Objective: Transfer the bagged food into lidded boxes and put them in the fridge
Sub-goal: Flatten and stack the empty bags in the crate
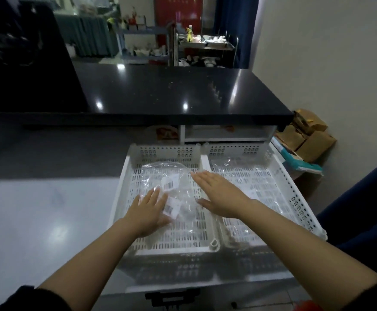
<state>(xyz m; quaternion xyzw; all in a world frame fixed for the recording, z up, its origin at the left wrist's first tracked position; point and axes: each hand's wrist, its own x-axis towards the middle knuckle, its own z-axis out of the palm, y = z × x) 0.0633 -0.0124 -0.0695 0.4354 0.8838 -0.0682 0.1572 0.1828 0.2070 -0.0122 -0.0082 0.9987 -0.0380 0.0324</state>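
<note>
Head view: my left hand [149, 212] and right hand [219, 194] reach flat-fingered, holding nothing, over clear bags [174, 189] in the left white basket [124, 176]. I judge bag pickup comes next, needing a pinch.

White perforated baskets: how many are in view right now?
2. The left basket lies under both hands and holds clear plastic bags; the right basket sits touching it, side by side. None look hidden.

White slotted baskets [205, 162]; clear bags [178, 182]; black countertop [160, 90].
</note>
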